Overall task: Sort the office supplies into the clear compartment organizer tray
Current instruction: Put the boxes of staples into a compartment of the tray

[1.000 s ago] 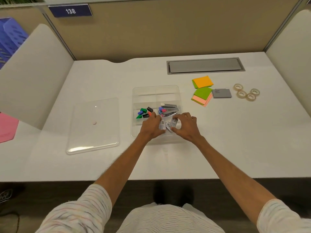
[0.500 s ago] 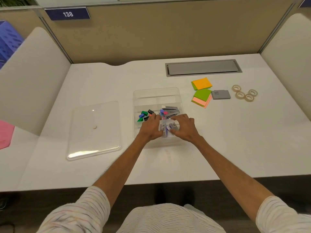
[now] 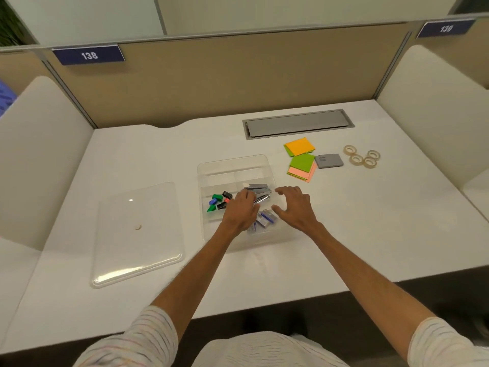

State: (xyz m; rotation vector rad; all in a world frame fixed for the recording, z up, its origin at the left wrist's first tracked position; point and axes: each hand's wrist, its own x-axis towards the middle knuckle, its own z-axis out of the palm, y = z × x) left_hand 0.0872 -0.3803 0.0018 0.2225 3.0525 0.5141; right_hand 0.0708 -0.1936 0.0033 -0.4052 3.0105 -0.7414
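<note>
While both hands are held over the clear organizer tray (image 3: 232, 161), the small clear boxes (image 3: 266, 218) are noted in its near compartment, lying between the hands and tilted against one another. Right hand (image 3: 293, 207): fingers spread and loosely curved, nothing held. Left hand (image 3: 239, 207): fingers are extended over the grey metal items (image 3: 260, 192) in the middle-right compartment; whether anything is gripped cannot be told. Coloured binder clips (image 3: 218, 201) are recorded in the middle-left compartment.

Not yet sorted, well to the right on the desk: sticky note pads (image 3: 300, 160), a grey box (image 3: 329, 161) touching them, and tape rolls (image 3: 362, 156) close by.

Handling, as judged: the clear boxes are taken to be light, rigid and smooth-walled, hence slippery; a pinch across the short sides is advised. The pads are expected to be light and flexible, with stacks liable to slide apart; opposite edges should be held. The rolls are thought stiff and prone to rolling; a grip across the rim is preferred.
</note>
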